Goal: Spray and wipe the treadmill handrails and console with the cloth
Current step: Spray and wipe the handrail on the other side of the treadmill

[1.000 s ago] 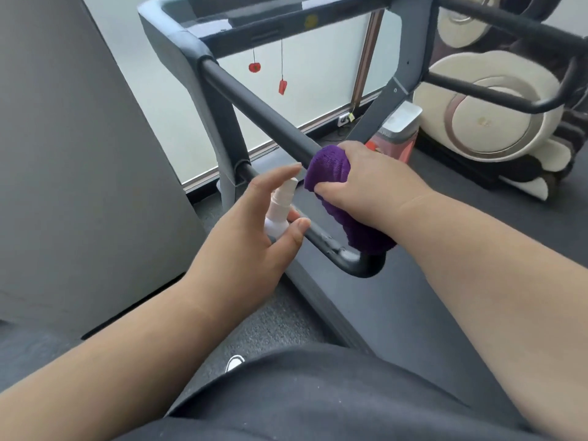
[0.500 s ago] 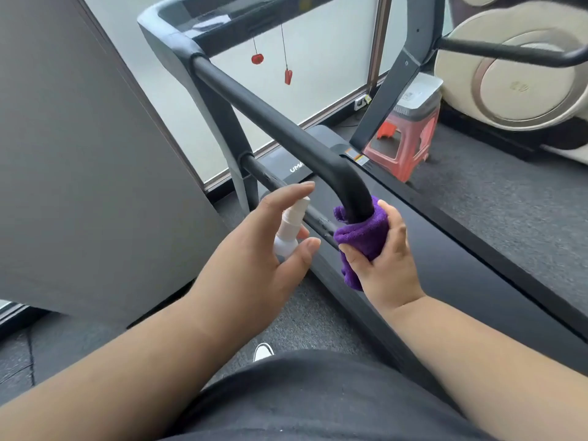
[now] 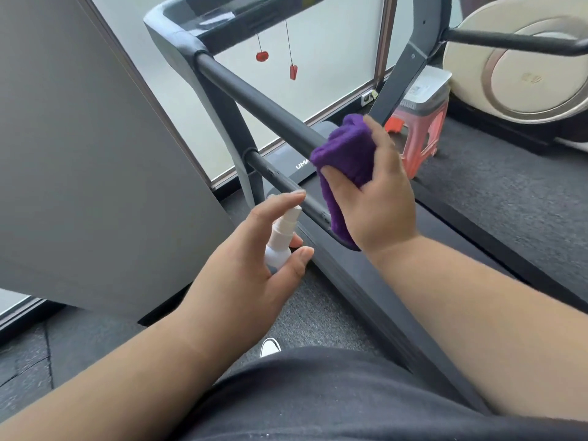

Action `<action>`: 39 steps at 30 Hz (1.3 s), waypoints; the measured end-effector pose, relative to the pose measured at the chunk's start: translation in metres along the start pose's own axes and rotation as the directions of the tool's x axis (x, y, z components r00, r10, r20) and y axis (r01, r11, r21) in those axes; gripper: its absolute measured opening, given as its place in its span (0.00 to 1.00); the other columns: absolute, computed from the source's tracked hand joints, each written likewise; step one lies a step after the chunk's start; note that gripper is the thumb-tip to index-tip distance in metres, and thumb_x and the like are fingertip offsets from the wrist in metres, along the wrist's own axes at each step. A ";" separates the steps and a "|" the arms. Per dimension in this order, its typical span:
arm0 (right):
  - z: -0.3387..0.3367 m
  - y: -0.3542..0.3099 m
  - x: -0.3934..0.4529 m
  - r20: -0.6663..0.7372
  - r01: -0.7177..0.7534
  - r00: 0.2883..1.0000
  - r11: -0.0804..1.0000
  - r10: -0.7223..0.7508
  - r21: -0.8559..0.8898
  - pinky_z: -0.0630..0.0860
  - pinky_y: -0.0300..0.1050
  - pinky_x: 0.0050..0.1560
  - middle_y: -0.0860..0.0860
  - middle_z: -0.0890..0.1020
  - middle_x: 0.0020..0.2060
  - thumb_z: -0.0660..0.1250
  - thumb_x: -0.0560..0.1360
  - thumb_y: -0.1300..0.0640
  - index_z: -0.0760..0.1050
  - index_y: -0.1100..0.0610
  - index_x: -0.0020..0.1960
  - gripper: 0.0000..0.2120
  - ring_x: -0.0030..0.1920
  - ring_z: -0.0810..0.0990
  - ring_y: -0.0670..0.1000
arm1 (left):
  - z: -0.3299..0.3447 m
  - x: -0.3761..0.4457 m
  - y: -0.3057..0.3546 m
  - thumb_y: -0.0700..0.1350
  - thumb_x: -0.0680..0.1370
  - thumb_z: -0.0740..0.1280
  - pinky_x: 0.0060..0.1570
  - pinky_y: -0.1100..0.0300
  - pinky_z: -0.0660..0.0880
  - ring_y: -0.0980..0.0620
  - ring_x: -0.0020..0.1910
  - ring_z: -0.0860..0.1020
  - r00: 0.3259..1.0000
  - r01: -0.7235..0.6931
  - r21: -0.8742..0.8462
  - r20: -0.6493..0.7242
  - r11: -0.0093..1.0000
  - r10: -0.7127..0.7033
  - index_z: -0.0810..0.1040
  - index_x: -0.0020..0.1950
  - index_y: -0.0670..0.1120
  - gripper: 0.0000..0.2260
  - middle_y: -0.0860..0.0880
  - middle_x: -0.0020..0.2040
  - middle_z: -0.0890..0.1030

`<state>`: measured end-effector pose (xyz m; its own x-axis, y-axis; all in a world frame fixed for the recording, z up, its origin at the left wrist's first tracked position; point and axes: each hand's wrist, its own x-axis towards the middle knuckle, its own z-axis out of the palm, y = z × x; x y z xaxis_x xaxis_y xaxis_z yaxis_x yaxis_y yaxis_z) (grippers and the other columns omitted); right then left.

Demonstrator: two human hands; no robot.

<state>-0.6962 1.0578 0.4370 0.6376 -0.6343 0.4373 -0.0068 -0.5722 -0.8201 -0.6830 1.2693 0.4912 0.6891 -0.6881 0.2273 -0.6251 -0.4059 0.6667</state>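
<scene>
My right hand (image 3: 378,198) grips a purple cloth (image 3: 345,157) wrapped over the near end of the treadmill's left handrail (image 3: 254,100), a black bar that slopes down from the console (image 3: 229,14) at the top. The cloth hides the handrail's curved end. My left hand (image 3: 254,259) holds a small white spray bottle (image 3: 280,246) just left of the lower rail (image 3: 286,186), index finger resting on the nozzle top. The right handrail (image 3: 509,43) runs across the top right.
A grey panel (image 3: 95,154) leans at the left. Red safety clips (image 3: 292,71) hang below the console before a frosted window. A pink stool (image 3: 420,132) and a cream exercise machine (image 3: 525,74) stand at the right. The treadmill belt (image 3: 477,265) lies under my right arm.
My right hand slid the cloth from under the handrail's bend up onto the upper bar, a little farther along it. My left hand kept the spray bottle in about the same place.
</scene>
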 end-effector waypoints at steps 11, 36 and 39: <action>0.009 0.075 -0.077 -0.056 -0.026 0.998 0.999 0.028 0.029 0.57 0.27 0.68 0.55 0.70 0.67 0.75 0.68 0.42 0.58 0.50 0.74 0.42 0.66 0.66 0.42 | 0.004 -0.001 0.002 0.55 0.76 0.67 0.37 0.69 0.72 0.62 0.40 0.78 0.997 -0.031 0.059 0.067 0.998 0.027 0.62 0.67 0.75 0.25 0.62 0.50 0.79; 0.081 -0.073 0.098 0.368 0.211 0.910 0.553 0.188 -0.806 0.76 0.54 0.47 0.58 0.75 0.58 0.65 0.75 0.35 0.64 0.58 0.65 0.31 0.57 0.77 0.63 | -0.055 0.096 -0.081 0.58 0.76 0.65 0.39 0.61 0.74 0.55 0.38 0.79 0.998 -0.054 -0.068 -0.048 0.996 0.050 0.62 0.66 0.76 0.23 0.63 0.49 0.80; 0.123 -0.079 0.123 0.348 0.208 0.917 0.510 0.195 -0.834 0.75 0.54 0.48 0.59 0.75 0.59 0.65 0.76 0.36 0.64 0.58 0.66 0.31 0.59 0.77 0.63 | -0.078 0.118 -0.110 0.57 0.76 0.66 0.38 0.59 0.74 0.55 0.35 0.78 0.998 -0.054 -0.100 -0.042 0.993 0.050 0.62 0.66 0.76 0.23 0.62 0.49 0.80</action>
<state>-0.5229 1.0890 0.5104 0.8516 -0.5121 0.1120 -0.5134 -0.8580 -0.0192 -0.5043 1.2790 0.5001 0.6717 -0.6816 0.2903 -0.6216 -0.3055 0.7213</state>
